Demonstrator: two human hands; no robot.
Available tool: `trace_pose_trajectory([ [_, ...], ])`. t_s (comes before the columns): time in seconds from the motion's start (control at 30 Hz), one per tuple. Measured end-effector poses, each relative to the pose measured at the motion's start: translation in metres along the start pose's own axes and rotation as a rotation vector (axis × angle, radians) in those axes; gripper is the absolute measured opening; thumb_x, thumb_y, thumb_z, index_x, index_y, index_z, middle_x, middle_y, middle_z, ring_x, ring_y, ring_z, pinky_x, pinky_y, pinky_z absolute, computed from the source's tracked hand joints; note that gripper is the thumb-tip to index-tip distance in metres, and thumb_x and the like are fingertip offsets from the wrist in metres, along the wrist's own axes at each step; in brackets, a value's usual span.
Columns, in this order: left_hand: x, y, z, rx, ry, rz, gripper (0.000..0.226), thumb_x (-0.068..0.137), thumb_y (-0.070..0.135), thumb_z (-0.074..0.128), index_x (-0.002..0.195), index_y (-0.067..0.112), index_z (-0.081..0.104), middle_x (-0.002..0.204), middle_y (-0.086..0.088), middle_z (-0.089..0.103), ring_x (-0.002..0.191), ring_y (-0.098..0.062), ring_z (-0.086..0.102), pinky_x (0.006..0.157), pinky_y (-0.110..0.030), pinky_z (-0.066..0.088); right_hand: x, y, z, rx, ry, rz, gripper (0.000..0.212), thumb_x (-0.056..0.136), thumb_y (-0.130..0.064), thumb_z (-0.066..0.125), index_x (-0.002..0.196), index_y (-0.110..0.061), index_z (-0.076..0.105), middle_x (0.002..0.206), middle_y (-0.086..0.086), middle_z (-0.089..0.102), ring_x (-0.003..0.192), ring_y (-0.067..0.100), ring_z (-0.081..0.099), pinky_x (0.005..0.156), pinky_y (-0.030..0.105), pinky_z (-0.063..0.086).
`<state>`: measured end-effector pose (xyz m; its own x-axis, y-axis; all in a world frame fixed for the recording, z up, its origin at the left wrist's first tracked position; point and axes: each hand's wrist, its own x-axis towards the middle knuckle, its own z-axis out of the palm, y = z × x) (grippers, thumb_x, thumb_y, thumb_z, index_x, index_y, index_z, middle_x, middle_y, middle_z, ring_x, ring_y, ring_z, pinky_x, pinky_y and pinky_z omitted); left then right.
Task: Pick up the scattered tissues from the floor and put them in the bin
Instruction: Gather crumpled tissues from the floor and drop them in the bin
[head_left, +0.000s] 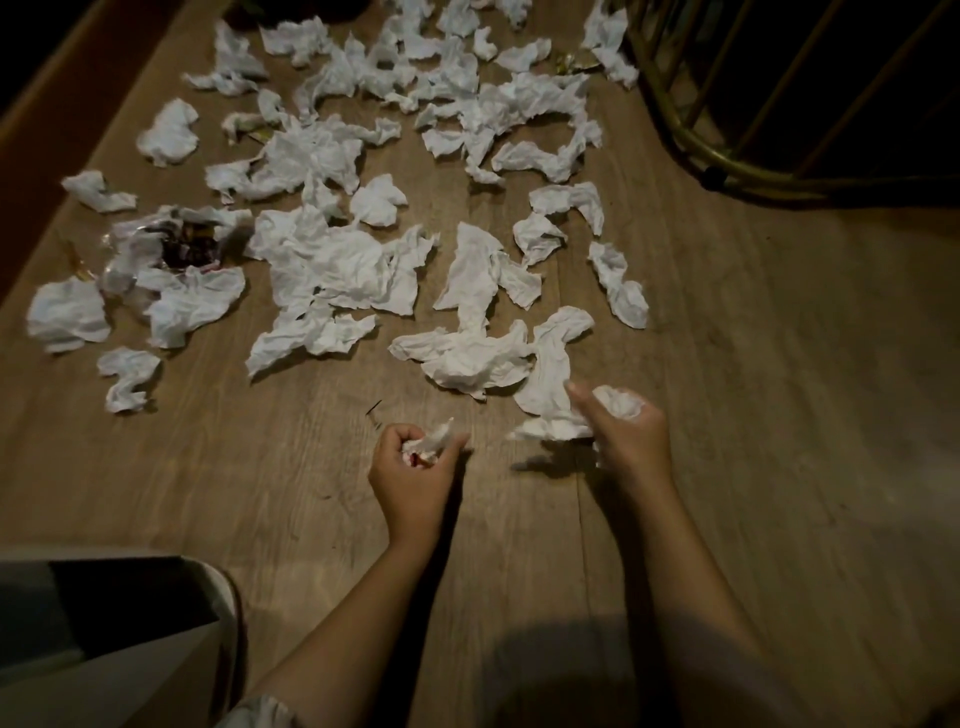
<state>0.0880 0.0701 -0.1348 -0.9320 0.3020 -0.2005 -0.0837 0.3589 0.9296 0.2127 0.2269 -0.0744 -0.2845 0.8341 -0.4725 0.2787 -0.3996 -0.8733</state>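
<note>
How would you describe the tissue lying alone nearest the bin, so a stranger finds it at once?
Start at the bin in the lower left corner and look up the wooden floor. The first tissue you meet is small and twisted. It lies apart from the others, just below the big crumpled wad at the left edge.

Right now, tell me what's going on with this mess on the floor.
A person is clearing crumpled tissues off a wooden floor. The left hand grips a wadded tissue. The right hand holds another wad and has a larger tissue hanging from it. Dozens of loose tissues lie ahead. The bin stands at the lower left.
</note>
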Motion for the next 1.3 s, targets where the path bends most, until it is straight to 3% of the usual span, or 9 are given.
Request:
trace_pose_trajectory([
  [0.13,-0.002,-0.001,0.000,0.018,0.060,0.025,0.043,0.068,0.055,0.077,0.069,0.018,0.055,0.078,-0.007,0.062,0.069,-0.024,0.060,0.062,-0.037,0.053,0.010,-0.012,-0.001,-0.269,0.250,-0.157,0.013,0.084,-0.016,0.071,0.079,-0.018,0.059,0.083,0.001,0.065,0.082,0.020,0.066,0.070,0.032,0.056],
  [0.23,0.009,0.006,0.003,0.107,0.123,0.058,0.027,0.079,0.026,0.072,0.068,0.008,0.055,0.093,-0.011,0.059,0.072,-0.013,0.053,0.067,-0.030,0.049,0.028,-0.022,0.017,-0.286,0.380,-0.365,0.019,0.085,-0.010,0.067,0.097,-0.021,0.057,0.092,-0.006,0.061,0.089,0.017,0.064,0.074,0.033,0.057],
  [0.4,0.031,0.036,0.010,0.169,0.025,0.230,0.034,0.082,0.001,0.068,0.112,0.015,0.059,0.147,-0.003,0.035,0.113,0.010,0.038,0.079,0.010,0.031,0.079,0.008,0.049,-0.626,-0.033,-0.400,0.070,0.083,-0.019,0.072,0.143,-0.025,0.038,0.146,0.005,0.044,0.133,0.024,0.042,0.108,0.045,0.041],
  [0.53,0.047,0.045,0.021,0.293,-0.181,0.384,0.064,0.084,-0.001,0.064,0.139,0.024,0.044,0.158,-0.001,0.025,0.145,-0.011,0.022,0.116,-0.032,0.033,0.079,0.053,0.048,-0.815,-0.143,-0.514,0.068,0.086,-0.032,0.068,0.146,-0.020,0.037,0.151,0.007,0.039,0.142,0.029,0.030,0.115,0.051,0.027],
  [0.63,0.062,0.046,0.033,0.428,-0.403,0.421,0.084,0.081,-0.005,0.062,0.148,0.037,0.030,0.161,0.001,0.017,0.150,-0.017,0.001,0.121,-0.035,0.017,0.066,0.069,0.043,-0.767,-0.048,-0.629,0.054,0.082,-0.012,0.068,0.134,-0.011,0.053,0.126,0.010,0.058,0.123,0.029,0.046,0.106,0.043,0.039],
  [0.73,0.075,0.045,0.046,0.640,-0.483,0.436,0.082,0.083,0.002,0.064,0.149,0.036,0.030,0.147,-0.007,0.043,0.145,-0.025,0.020,0.120,-0.046,0.019,0.065,0.068,0.039,-0.739,0.069,-0.658,0.044,0.078,-0.006,0.072,0.121,-0.004,0.062,0.114,0.014,0.062,0.118,0.031,0.049,0.103,0.036,0.040],
  [0.97,0.089,0.073,0.041,0.566,-0.278,0.292,0.024,0.080,0.028,0.076,0.100,0.016,0.074,0.100,-0.006,0.064,0.091,-0.013,0.053,0.067,-0.015,0.032,0.092,0.003,0.022,-0.504,0.378,-0.210,0.018,0.081,-0.018,0.073,0.084,-0.002,0.065,0.097,0.017,0.063,0.082,0.025,0.057,0.068,0.031,0.047],
  [1.17,0.059,0.164,0.005,0.101,-0.033,-0.185,0.047,0.074,0.062,0.067,0.069,0.016,0.062,0.084,-0.016,0.065,0.077,-0.024,0.059,0.066,-0.030,0.048,0.053,-0.079,0.014,-0.019,0.368,0.290,0.033,0.079,-0.015,0.074,0.109,-0.010,0.063,0.104,0.008,0.069,0.073,0.020,0.062,0.060,0.026,0.048],
  [1.3,0.029,0.241,-0.019,-0.049,-0.002,-0.437,0.033,0.084,0.042,0.069,0.088,0.009,0.070,0.088,-0.011,0.072,0.084,-0.027,0.069,0.080,-0.041,0.058,0.001,-0.154,0.013,0.310,0.181,0.535,0.053,0.064,-0.029,0.089,0.108,-0.013,0.064,0.097,0.009,0.073,0.083,0.027,0.073,0.072,0.038,0.060],
])
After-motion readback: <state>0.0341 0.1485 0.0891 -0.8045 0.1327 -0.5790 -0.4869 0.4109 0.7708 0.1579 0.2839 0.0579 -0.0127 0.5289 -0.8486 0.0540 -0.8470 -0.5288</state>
